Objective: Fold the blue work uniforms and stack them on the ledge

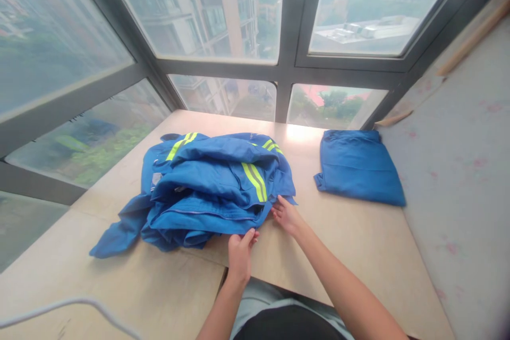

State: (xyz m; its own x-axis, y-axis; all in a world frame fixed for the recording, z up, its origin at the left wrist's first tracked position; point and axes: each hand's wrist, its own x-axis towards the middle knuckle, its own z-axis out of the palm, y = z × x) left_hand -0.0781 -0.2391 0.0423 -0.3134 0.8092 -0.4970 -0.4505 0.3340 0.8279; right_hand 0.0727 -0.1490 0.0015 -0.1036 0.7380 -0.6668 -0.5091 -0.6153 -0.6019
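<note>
A blue work jacket (207, 170) with yellow-green reflective stripes lies crumpled on the wooden surface, its zip edge facing me. One sleeve (121, 228) trails off to the left. My left hand (240, 256) is closed, pinching the near lower corner of the jacket between thumb and fingers. A little farther right and back, my right hand (285, 214) grips the jacket's right edge, its fingers partly under the cloth. Much of the jacket's inside is hidden by folds.
A folded blue garment (358, 167) lies at the back right beside the papered wall (458, 186). Windows with grey frames (287, 37) rise behind the wooden surface (319, 249). A white cable (71, 302) crosses the near left corner.
</note>
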